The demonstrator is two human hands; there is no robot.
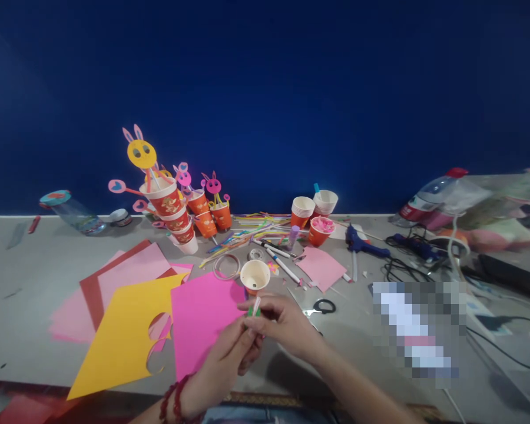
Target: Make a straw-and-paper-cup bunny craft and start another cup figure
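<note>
My left hand and my right hand meet low in the middle, fingers closed together around a small green piece with a pale strip sticking up from it. The fingers cover most of it, so its kind is hidden. Just beyond my fingertips stands an open paper cup with small holes inside. To the left of the hands lies a bright pink paper sheet. On the right, a pair of scissors rests on the table, partly behind my right hand.
A yellow sheet with round cutouts overlaps other papers at left. Stacked cups with bunny figures stand behind. Straws, markers, a tape roll and a pink square lie mid-table. Glue guns and cables fill the right.
</note>
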